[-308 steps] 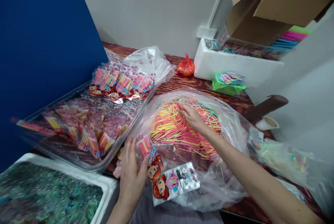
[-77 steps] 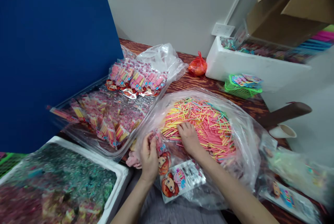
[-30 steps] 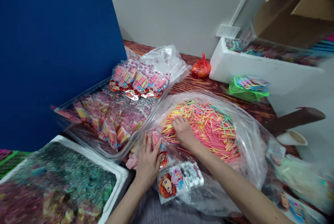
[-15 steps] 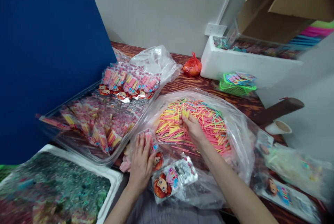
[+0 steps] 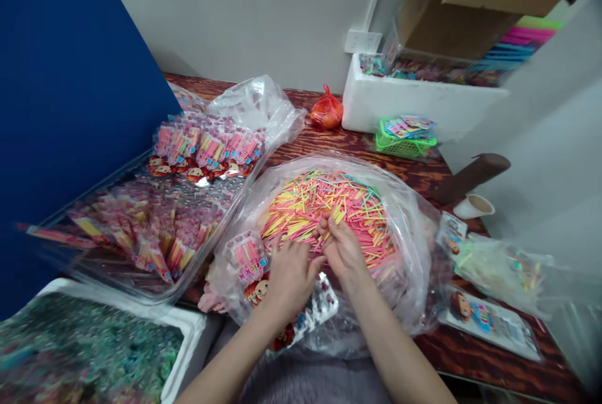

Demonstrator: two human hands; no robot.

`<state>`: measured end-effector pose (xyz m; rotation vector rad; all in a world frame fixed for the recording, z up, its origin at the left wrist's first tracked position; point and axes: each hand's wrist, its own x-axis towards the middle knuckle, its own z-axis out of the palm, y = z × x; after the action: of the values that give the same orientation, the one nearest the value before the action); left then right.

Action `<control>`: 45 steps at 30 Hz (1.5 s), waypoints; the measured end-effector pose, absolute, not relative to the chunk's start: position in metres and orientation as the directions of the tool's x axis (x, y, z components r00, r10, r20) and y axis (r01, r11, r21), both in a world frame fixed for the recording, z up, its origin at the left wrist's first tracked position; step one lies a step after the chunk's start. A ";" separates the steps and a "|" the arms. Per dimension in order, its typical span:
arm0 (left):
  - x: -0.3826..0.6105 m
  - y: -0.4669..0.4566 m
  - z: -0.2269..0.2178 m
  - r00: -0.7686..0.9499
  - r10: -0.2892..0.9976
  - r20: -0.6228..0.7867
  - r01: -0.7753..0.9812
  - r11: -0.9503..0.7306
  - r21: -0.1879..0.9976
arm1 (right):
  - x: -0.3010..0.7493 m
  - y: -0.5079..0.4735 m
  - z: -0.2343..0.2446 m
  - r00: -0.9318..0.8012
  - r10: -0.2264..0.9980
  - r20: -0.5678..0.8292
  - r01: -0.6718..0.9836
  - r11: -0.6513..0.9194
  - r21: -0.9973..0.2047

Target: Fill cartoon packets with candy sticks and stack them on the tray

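A clear plastic bag (image 5: 410,216) lies spread open around a heap of thin pink, yellow and green sticks (image 5: 324,197). Over the heap's near side, my right hand (image 5: 345,250) pinches a few yellow sticks (image 5: 337,214) between thumb and fingers. My left hand (image 5: 292,275) is just left of it, at the heap's front edge, thumb apart from the fingers; its fingertips are partly hidden. Left of that hand is a printed packet (image 5: 248,258) with pink sticks inside. A silvery packet (image 5: 322,303) lies partly under my left wrist.
A clear tray (image 5: 188,285) of filled packets (image 5: 141,228) stands at left, with a foam box (image 5: 188,322) in front. Behind are a red bag (image 5: 327,109), a green basket (image 5: 404,145) and a white foam box (image 5: 423,103). A paper cup (image 5: 474,206) is at right.
My left hand has left the packet and moved right to the heap's edge. My right hand, with yellow sticks, has drawn nearer to me and beside it. The view has shifted right.
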<state>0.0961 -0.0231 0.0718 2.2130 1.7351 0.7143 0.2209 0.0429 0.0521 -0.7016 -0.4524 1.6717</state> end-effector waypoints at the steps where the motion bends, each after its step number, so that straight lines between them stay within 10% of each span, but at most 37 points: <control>1: 0.104 -0.016 0.071 0.206 0.961 0.185 0.830 -0.272 0.486 | 0.221 0.043 0.055 -0.108 0.974 -0.201 -0.753 -0.212 -0.623; 9: 0.094 0.017 0.060 0.327 0.945 0.003 0.849 -0.295 0.438 | 0.266 0.037 0.045 0.167 0.969 -0.182 -0.696 -0.015 -0.718; 16: 0.090 0.024 0.067 0.112 0.944 0.310 0.778 -0.277 0.563 | 0.260 -0.012 0.003 0.144 0.985 -0.091 -0.221 -0.058 -0.973; 24: 0.130 -0.032 0.055 0.602 0.763 0.235 0.582 -0.621 0.525 | 0.258 -0.034 -0.011 0.009 1.000 0.006 -0.205 0.007 -0.979; 30: 0.101 -0.049 0.047 0.347 0.911 0.223 0.669 -0.407 0.621 | 0.264 -0.032 -0.008 -0.017 0.999 -0.034 0.041 -0.033 -0.999; 37: 0.100 -0.066 0.024 0.343 0.937 0.059 0.847 -0.336 0.412 | 0.263 -0.032 -0.004 -0.025 0.999 -0.028 0.011 -0.028 -1.000; 45: 0.099 -0.059 0.007 0.191 0.968 0.162 0.828 -0.248 0.504 | 0.266 -0.034 -0.003 -0.021 1.000 -0.010 0.032 -0.009 -0.999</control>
<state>0.0992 -0.0587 0.0065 2.1677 1.7019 0.6535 0.2657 -0.0344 -0.0031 -1.2299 -1.2440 1.2168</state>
